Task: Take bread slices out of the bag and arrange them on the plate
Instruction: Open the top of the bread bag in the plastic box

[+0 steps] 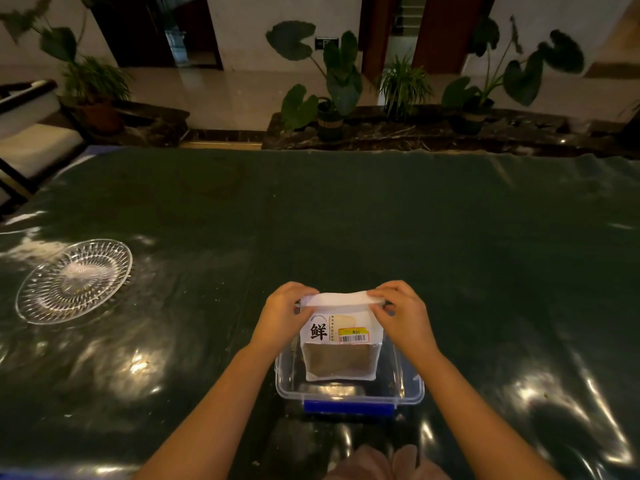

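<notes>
A white bread bag [341, 341] with a black character, a yellow price sticker and a clear window stands upright inside a clear plastic box [408, 386] with a blue latch. Brown bread shows through the window. My left hand [285, 315] pinches the bag's folded top at its left corner. My right hand [401, 313] pinches the same top at its right corner. A cut-glass plate [41, 299] lies bare at the far left of the table, well away from both hands.
The table [346, 220] is covered with dark green cloth under shiny clear film. Potted plants [332, 98] stand on a dark ledge behind the far edge. A white seat [31, 143] sits at the far left.
</notes>
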`<state>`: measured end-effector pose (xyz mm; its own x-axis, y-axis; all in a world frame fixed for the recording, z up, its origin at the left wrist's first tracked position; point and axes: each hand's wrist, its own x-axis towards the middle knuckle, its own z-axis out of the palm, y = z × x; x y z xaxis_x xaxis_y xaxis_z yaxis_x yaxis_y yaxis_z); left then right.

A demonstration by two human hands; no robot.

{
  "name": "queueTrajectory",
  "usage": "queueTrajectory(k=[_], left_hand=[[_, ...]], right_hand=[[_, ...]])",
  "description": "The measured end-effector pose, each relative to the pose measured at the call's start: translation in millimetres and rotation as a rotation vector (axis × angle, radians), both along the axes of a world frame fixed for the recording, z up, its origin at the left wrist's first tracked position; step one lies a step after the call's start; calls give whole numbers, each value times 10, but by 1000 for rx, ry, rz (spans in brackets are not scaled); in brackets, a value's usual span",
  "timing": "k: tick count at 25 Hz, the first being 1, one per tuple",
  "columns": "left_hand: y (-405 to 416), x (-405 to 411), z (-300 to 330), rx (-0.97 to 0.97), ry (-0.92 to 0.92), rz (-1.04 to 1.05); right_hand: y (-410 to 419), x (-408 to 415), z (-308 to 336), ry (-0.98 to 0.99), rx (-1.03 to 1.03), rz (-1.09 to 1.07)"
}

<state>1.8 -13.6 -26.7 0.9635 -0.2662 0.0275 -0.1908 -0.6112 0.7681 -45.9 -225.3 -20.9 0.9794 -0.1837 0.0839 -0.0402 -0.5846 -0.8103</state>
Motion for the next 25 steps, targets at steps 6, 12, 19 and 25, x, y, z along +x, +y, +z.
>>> queueTrajectory(k=[6,12,19,25], left_hand=[[50,47,27,66,3,-80],[102,102,95,275,-172,-95],[65,150,159,-22,-20,-69],[43,285,233,-115,222,-54]], right_hand=[[-90,105,81,63,-47,113],[-145,269,186,227,152,131],[-137,312,163,303,321,-4],[-111,232,212,228,188,132]])
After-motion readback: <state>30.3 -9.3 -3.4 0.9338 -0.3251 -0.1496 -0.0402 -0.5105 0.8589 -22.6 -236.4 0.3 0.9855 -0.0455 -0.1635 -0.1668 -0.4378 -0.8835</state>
